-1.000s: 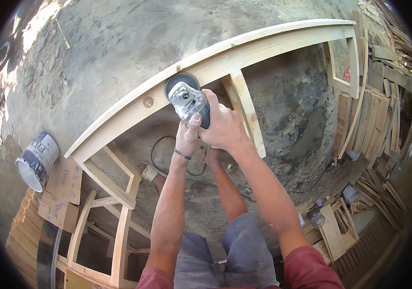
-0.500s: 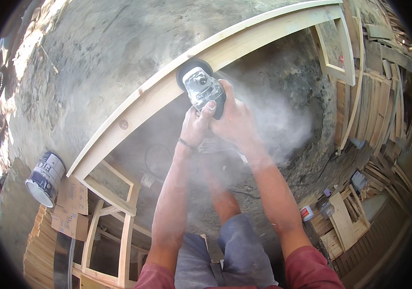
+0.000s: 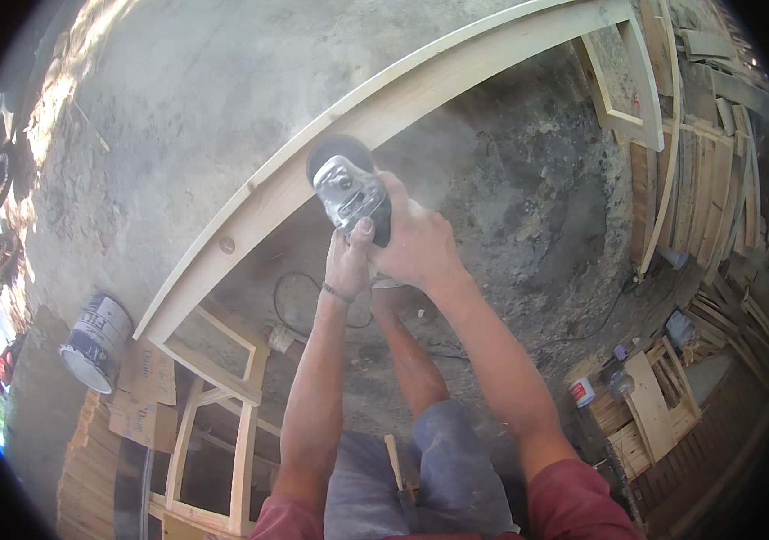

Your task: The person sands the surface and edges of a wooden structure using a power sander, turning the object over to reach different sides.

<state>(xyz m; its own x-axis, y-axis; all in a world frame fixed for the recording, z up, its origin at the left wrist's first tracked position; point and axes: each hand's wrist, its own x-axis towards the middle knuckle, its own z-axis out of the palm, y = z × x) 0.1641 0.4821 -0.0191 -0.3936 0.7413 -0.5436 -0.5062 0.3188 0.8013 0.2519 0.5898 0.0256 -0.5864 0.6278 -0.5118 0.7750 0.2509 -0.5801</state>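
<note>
Both of my hands are closed around a dusty angle grinder with a round dark disc at its far end. The disc lies against the face of a long pale wooden beam, left of its middle. My left hand grips the tool's near end, thumb on top. My right hand wraps its right side, just beside the left. A dark knot marks the beam farther left. Short framed wooden legs join the beam at its right end.
A paint bucket and cardboard boxes stand at the left. A wooden frame is nearer me. Stacked planks line the right side. A dark cord loops on the rough floor below the beam.
Both hands have moved the grinder left and slightly nearer along the beam. The thick white dust cloud right of my hands has thinned to a faint haze.
</note>
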